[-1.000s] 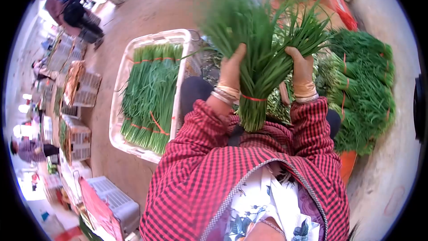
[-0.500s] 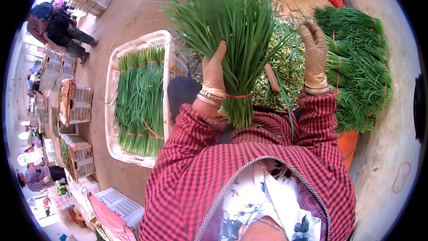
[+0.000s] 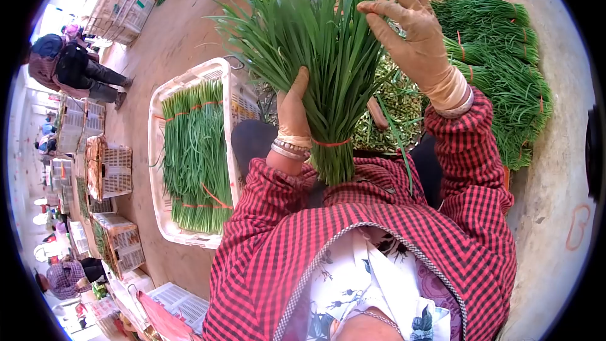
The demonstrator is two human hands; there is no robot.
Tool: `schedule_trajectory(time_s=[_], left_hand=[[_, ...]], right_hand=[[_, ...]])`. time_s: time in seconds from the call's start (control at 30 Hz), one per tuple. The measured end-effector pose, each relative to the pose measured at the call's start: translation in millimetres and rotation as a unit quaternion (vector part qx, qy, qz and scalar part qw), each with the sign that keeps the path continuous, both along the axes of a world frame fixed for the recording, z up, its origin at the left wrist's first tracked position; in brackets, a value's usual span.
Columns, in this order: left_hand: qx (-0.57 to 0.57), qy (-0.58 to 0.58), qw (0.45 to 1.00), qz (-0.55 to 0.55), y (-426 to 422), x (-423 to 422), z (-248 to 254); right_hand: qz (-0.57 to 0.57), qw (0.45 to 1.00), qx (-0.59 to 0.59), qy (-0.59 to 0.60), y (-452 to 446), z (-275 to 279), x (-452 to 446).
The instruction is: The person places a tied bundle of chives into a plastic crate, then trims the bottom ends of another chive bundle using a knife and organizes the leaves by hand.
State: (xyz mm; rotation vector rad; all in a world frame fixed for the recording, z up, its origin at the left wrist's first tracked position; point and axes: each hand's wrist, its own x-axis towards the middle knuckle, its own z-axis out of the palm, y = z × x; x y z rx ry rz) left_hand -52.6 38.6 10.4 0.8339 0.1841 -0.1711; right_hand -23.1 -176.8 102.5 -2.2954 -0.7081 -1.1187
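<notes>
Leaf bundle (image 3: 331,82), green, with red band (image 3: 331,143)

Left hand (image 3: 293,112), upper centre — partly hidden behind bunch (image 3: 331,98). Some leaf tips (image 3: 300,1) above, blurred. White shapes (image 3: 41,219), far left — too small to tell.

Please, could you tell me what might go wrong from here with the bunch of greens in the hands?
Only the left hand grips the bunch; the right hand is open near the leaves. If that single grip loosens, the bunch might tip.

The red band sits low, and the leaves above it fan out wide, so outer ones could bend or slip out.
</notes>
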Motion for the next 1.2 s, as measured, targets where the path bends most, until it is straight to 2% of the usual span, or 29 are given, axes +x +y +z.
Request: schedule_trajectory(time_s=[0.07,0.13,0.2,0.23,0.33,0.37,0.4,0.5,0.53,0.6,0.63,0.67,0.73,0.77,0.83,0.97,1.2], left_hand=[[0.012,0.001,1.000,0.005,-2,0,-1],[0.018,-0.012,1.000,0.013,-5,-2,0],[0.029,-0.016,0.999,0.011,-6,-4,4],[0.041,-0.018,0.999,0.008,-6,-5,6],[0.057,-0.024,0.998,0.001,-4,-5,10],[0.057,-0.023,0.998,0.004,-3,-3,10],[0.070,-0.049,0.996,0.009,-1,0,8],[0.120,-0.090,0.988,0.024,7,16,0],[0.157,-0.105,0.982,0.032,11,19,-1],[0.155,-0.095,0.983,0.025,15,20,-3],[0.194,-0.117,0.973,0.031,16,23,-9],[0.234,-0.139,0.962,0.036,17,24,-15],[0.257,-0.150,0.954,0.032,13,23,-18],[0.280,-0.163,0.946,0.029,9,22,-19],[0.255,-0.161,0.953,0.015,5,18,-23],[0.230,-0.152,0.961,-0.019,1,13,-27],[0.237,-0.126,0.962,-0.048,3,12,-30]], right_hand=[[-0.033,0.995,-0.086,0.028,-1,5,1],[-0.024,0.995,-0.079,0.060,-1,-2,4],[-0.068,0.982,-0.133,0.112,-1,-4,6],[-0.067,0.982,-0.133,0.112,0,-6,7],[0.008,0.976,-0.057,0.212,0,-13,9],[0.014,0.988,-0.100,0.114,-5,-17,13],[0.016,0.988,-0.100,0.115,-9,-21,15],[-0.157,0.970,-0.183,0.012,-35,-33,26],[-0.156,0.970,-0.184,0.014,-53,-36,28],[-0.235,0.966,-0.091,0.064,-76,-37,31],[-0.204,0.979,-0.027,-0.005,-65,-31,26],[-0.203,0.979,-0.027,-0.002,-52,-24,18],[-0.029,0.999,0.025,-0.039,-13,-6,-3],[-0.031,0.999,0.025,-0.037,4,-5,-13],[0.020,0.991,-0.132,0.018,30,-5,-26],[-0.046,0.985,-0.141,0.086,37,-38,-15],[-0.021,0.976,-0.159,0.146,35,-59,-8]])
